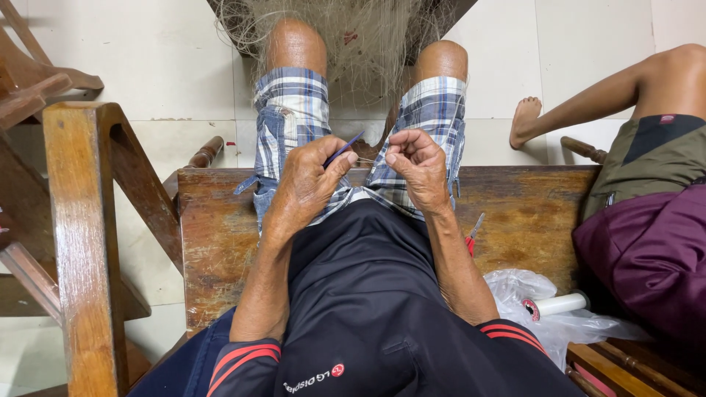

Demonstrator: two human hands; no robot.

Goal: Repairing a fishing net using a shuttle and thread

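Net mending on a wooden bench: needle hand and thread hand at work above the lap

The left hand grasps a slim blue netting needle between thumb and forefinger; the right hand is curled, pinching fine thread just beside it. Good practice is judged to require a taut line between both hands and a steady needle tip. Beyond the knees, the pale fishing net hangs toward the tiled floor. A second person's leg rests at the right, well apart

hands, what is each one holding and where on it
The left hand pinches a thin blue needle near its lower end. The right hand pinches fine net thread between thumb and fingertips.
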